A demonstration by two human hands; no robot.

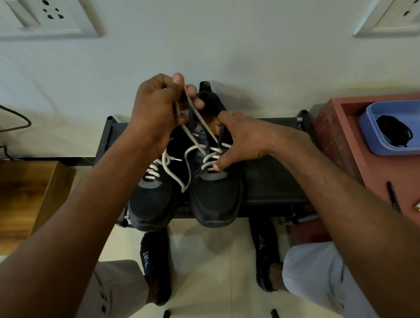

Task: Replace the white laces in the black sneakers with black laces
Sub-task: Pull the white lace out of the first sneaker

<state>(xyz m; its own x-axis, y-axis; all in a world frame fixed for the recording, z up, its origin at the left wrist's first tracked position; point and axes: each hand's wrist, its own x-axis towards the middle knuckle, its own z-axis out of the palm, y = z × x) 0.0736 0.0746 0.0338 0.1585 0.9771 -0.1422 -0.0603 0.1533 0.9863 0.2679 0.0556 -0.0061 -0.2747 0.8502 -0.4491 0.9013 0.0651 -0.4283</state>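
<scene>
The black sneakers (214,184) sit side by side on my dark stool (270,178), at twelve o'clock from my socks (151,262) marked "SPORT". My left hand (158,115) pinches the white lace (196,134) drawn up from the right sneaker, while my right hand (245,140) presses on that shoe, fingers spread. The black laces (394,129) lie coiled in a blue tub (382,147) at two o'clock.

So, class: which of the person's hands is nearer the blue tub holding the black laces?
Right. The right hand rests on the right-side sneaker, toward the blue tub; the left hand pulls white lace farther away.

Your black stool (270,178) carries both black sneakers (215,196) side by side, toes overhanging its near edge.
</scene>
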